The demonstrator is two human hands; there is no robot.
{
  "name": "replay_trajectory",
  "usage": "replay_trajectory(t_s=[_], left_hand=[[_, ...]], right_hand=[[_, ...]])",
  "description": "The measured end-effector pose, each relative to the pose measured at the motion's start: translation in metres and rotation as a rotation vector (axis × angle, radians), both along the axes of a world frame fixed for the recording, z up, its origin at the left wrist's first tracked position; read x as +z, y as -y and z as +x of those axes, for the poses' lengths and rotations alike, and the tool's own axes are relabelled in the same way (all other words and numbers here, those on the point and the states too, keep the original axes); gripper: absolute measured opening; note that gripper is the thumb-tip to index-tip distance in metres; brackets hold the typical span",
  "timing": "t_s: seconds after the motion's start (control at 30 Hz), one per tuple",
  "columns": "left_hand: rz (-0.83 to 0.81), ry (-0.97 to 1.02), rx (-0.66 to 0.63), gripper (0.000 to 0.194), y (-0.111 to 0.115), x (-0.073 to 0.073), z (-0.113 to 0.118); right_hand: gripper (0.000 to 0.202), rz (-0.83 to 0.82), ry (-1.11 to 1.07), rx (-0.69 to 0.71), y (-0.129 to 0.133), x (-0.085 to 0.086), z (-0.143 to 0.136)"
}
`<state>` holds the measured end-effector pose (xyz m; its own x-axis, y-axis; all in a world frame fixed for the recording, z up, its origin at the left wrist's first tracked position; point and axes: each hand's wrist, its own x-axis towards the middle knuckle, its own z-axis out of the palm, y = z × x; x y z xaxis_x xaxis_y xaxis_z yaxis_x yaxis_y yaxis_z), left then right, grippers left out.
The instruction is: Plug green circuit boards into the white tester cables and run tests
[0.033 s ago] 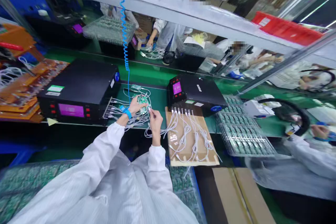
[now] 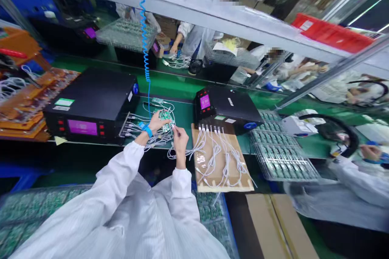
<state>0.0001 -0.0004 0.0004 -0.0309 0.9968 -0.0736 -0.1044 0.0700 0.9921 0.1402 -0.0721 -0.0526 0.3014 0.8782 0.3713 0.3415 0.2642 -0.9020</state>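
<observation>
Green circuit board with pale components (image 2: 165,121) is held near the centre of the frame, just left of the middle, above the green counter (image 2: 185,109). The left hand (image 2: 156,123), a blue band (image 2: 147,130) around its wrist, is partly closed and grips the board from its left side. The right hand (image 2: 180,135) has its thumb and fingers pinched together at the board's lower right edge, on a small white connector (image 2: 173,126). Thin white cables (image 2: 158,141) lie in loops beneath and beside the hands. At left stands a large black box with a magenta screen (image 2: 94,97); right of centre is a smaller black box with a magenta screen (image 2: 227,107), with a brown cardboard sheet (image 2: 223,170) in front of it.
</observation>
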Motion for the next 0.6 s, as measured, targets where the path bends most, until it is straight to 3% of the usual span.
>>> replay_trajectory(t_s=[0.17, 0.33, 0.47, 0.6], left_hand=[[-0.002, 0.033, -0.025, 0.067, 0.0, 0.002, 0.002], [-0.036, 0.117, -0.038, 0.065, -0.005, 0.001, 0.01], [-0.105, 0.19, -0.012, 0.064, -0.006, -0.001, 0.016], [-0.22, 0.266, -0.072, 0.063, -0.003, -0.001, 0.016]], right_hand=[[0.043, -0.042, -0.046, -0.009, 0.0, 0.001, -0.003], [0.046, -0.126, -0.286, 0.053, -0.001, -0.001, -0.003], [0.051, -0.155, -0.515, -0.019, -0.001, -0.008, 0.004], [0.047, -0.131, -0.582, -0.081, 0.001, -0.008, 0.007]])
